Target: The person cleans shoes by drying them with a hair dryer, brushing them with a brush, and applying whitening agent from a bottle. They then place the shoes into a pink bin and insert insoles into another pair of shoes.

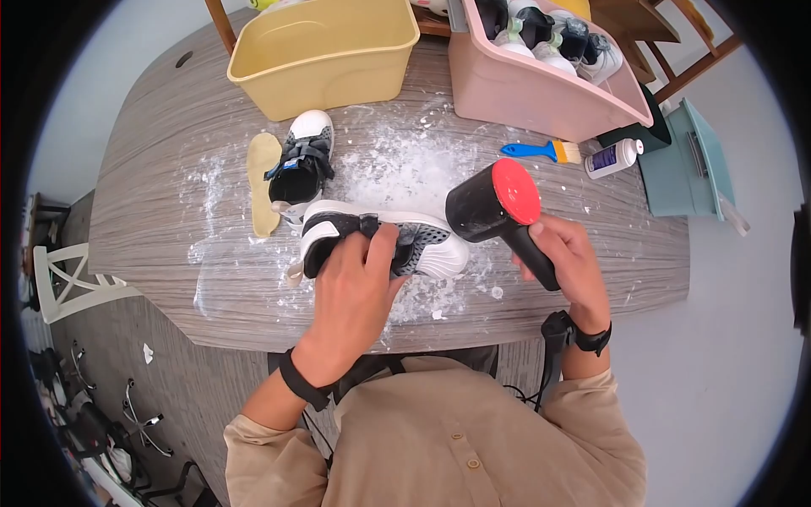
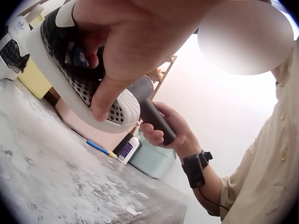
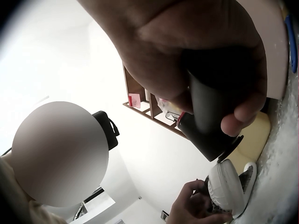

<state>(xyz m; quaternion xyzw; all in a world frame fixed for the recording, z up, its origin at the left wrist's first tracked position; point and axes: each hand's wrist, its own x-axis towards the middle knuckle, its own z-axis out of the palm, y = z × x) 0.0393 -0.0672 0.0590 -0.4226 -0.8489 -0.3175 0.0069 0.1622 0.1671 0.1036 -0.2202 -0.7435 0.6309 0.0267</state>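
Observation:
A white sneaker with black dotted mesh [image 1: 443, 253] is in my left hand [image 1: 351, 279], fingers at its opening and tongue. The left wrist view shows the thumb [image 2: 103, 105] on the mesh near the toe. My right hand [image 1: 570, 258] grips the handle of a black hair dryer with a red end [image 1: 481, 203]. Its nozzle points at the sneaker's white toe, close beside it in the right wrist view [image 3: 224, 186]. A matching sneaker [image 1: 310, 127] stands just behind the held one, and a cream insole [image 1: 263, 160] lies to its left.
White powdery marks cover the wood-grain table [image 1: 152, 253]. A yellow bin [image 1: 329, 80] and a pink bin [image 1: 541, 106] holding several shoes stand at the back. To the right are a blue-handled brush [image 1: 528, 150], a white bottle [image 1: 614, 159] and a teal bin [image 1: 672, 169].

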